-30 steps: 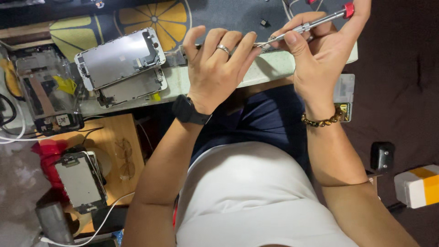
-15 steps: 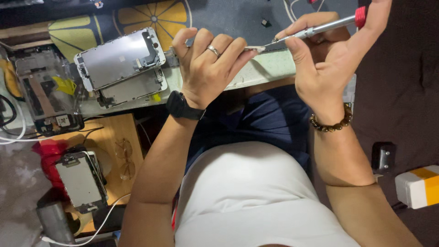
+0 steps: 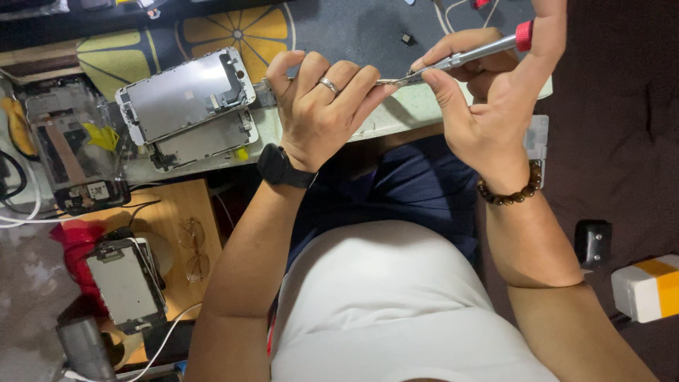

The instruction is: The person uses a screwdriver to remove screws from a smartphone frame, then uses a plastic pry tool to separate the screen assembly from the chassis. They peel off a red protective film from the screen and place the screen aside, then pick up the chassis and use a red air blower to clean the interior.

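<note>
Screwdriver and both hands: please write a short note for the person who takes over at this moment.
Right hand: grip shut on the screwdriver, a slim metal one with a red cap; forefinger rests on the cap, tip points left.
Left hand: curled around a small part at the tip; the part is hidden by the fingers.
Things: two opened phone screen assemblies lie stacked on the mat, left of the hands. More phone parts lie further left.
Done: screens are already apart from their bodies.
Left: work at the tip is in progress; which screw, I cannot tell.
</note>
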